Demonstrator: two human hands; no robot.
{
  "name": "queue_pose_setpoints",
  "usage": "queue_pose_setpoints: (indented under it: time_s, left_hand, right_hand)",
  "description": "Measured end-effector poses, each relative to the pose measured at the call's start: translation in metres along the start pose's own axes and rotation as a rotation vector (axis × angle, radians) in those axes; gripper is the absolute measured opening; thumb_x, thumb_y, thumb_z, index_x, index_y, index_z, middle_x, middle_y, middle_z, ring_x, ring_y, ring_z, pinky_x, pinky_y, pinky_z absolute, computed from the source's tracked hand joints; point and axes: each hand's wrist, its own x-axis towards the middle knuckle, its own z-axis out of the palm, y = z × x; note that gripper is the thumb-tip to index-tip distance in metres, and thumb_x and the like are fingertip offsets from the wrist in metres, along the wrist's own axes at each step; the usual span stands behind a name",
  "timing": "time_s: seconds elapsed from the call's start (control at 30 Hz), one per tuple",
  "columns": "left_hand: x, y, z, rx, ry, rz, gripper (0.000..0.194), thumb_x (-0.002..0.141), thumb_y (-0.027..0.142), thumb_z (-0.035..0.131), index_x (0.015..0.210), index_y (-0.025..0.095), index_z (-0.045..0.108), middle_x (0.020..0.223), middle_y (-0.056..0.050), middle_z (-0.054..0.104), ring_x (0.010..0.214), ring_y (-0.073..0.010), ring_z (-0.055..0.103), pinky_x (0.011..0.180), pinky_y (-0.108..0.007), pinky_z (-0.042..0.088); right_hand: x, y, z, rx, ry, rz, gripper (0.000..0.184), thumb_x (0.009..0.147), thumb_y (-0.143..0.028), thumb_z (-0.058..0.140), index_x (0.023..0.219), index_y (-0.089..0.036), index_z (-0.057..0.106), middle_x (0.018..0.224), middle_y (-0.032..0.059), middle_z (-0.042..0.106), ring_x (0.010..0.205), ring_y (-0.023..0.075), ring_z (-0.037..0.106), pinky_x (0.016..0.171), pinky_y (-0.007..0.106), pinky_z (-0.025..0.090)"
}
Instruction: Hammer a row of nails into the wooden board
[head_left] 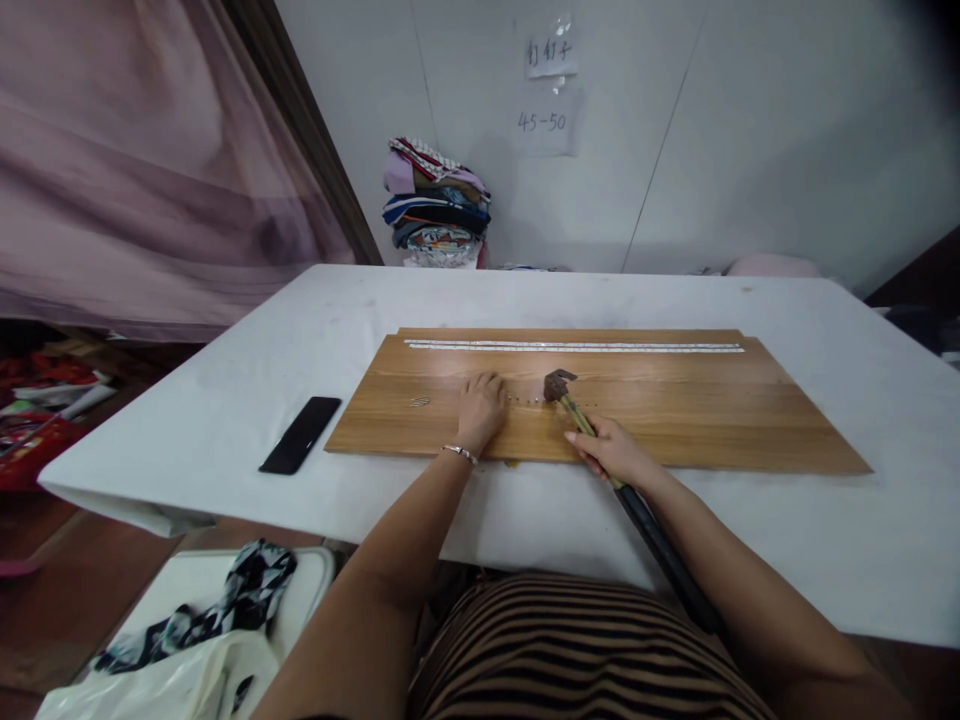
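Note:
My right hand (609, 447) is closed around the shaft of a claw hammer (637, 515), well up toward the head. The hammer's rusty head lies over the middle of a wooden board (675, 400), and its black grip reaches back toward my body. On the board to the left, my left hand (482, 405) rests palm down with fingers stretched forward, a bracelet on its wrist. A row of small nail heads or holes (527, 400) runs between the hands and past the hammer head. Further left, several loose nails (420, 401) lie in a small pile.
Two white marked strips (574, 347) run along the board's far side. A black phone (300, 435) lies on the white table (247, 360) left of the board. Behind stands a stack of folded clothes (437, 205). A white stool (187, 575) with cloth is at lower left.

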Motion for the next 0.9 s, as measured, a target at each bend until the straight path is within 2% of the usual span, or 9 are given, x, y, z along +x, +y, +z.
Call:
queue_pose_setpoints:
  time_s: [0.53,0.9]
  left_hand:
    - [0.0000,0.0007,-0.0021,-0.012,-0.020,-0.004,0.026,0.098,0.021,0.044,0.105,0.021,0.068,0.127,-0.010,0.067,0.123,-0.0236,0.056,0.110,-0.042,0.039]
    - [-0.0002,0.0020,-0.0024,-0.014,-0.023,-0.013,0.026,0.097,0.020,0.044,0.105,0.022,0.068,0.128,-0.010,0.067,0.124,-0.0245,0.056,0.110,-0.044,0.039]
  right_hand:
    - [-0.0008,-0.0016,0.0003,-0.010,-0.002,0.009,0.024,0.083,-0.037,0.063,0.081,-0.024,0.042,0.044,-0.0110,0.044,0.030,0.0074,0.039,0.032,0.019,0.030]
    - [-0.0001,-0.0018,-0.0011,-0.002,-0.016,-0.010,0.028,0.082,-0.041,0.066,0.082,-0.024,0.044,0.043,-0.0112,0.044,0.030,0.0074,0.038,0.032,0.019,0.030]
